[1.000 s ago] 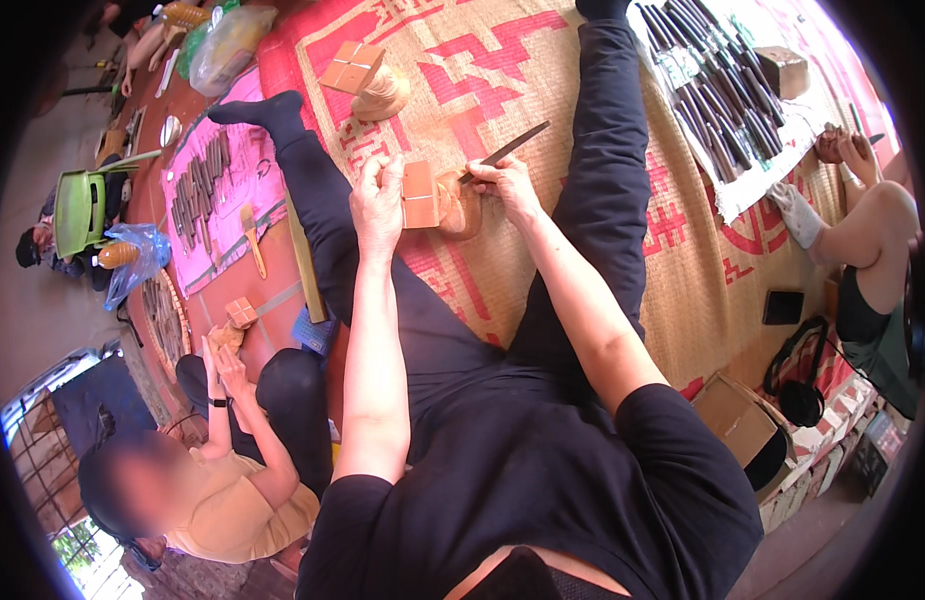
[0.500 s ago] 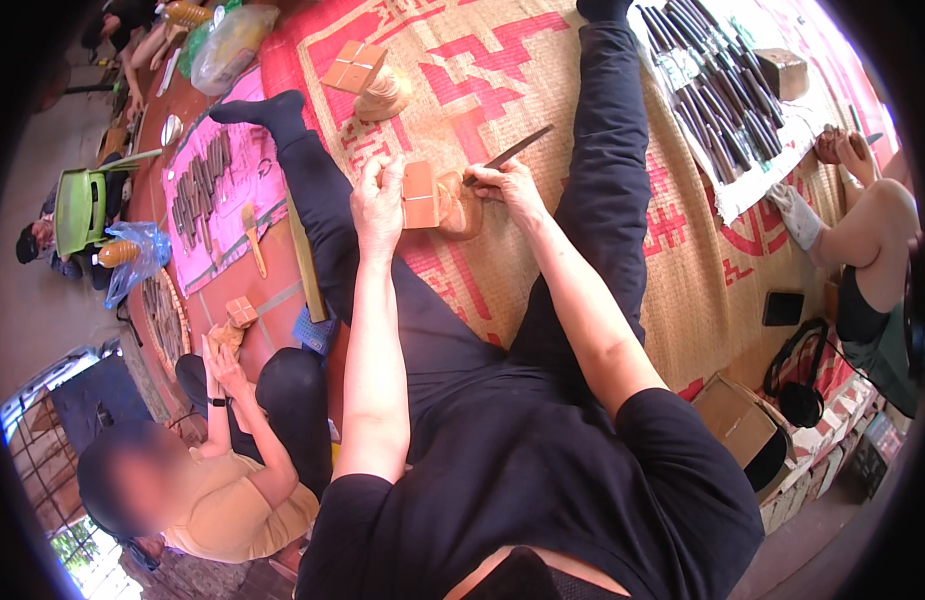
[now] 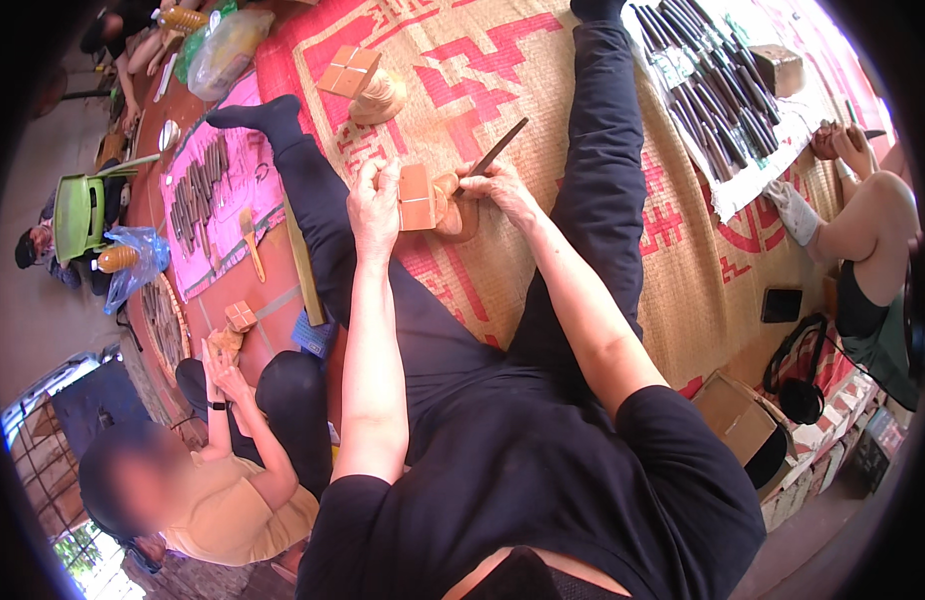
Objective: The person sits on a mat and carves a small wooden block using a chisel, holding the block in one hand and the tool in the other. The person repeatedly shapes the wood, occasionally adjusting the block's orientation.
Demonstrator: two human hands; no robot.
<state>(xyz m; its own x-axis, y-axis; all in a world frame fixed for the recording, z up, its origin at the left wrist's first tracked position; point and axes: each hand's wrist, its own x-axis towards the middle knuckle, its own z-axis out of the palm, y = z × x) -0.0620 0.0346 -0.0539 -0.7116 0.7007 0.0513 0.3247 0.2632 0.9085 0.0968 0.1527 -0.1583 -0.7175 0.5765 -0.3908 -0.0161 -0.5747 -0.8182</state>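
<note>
Head view: I see the left hand (image 3: 375,208) with fingers wrapped around a wooden block (image 3: 419,198), held above the woven mat (image 3: 543,90) between the outstretched legs. My right hand (image 3: 498,187) pinches a dark chisel (image 3: 498,148), tip at the block's carved end. Another wooden block (image 3: 349,70) sits farther out. Carving tools (image 3: 718,95) lie on white cloth at right.

Woodcarving workshop: chisel rows (image 3: 718,95) on woven mats (image 3: 543,250).
</note>
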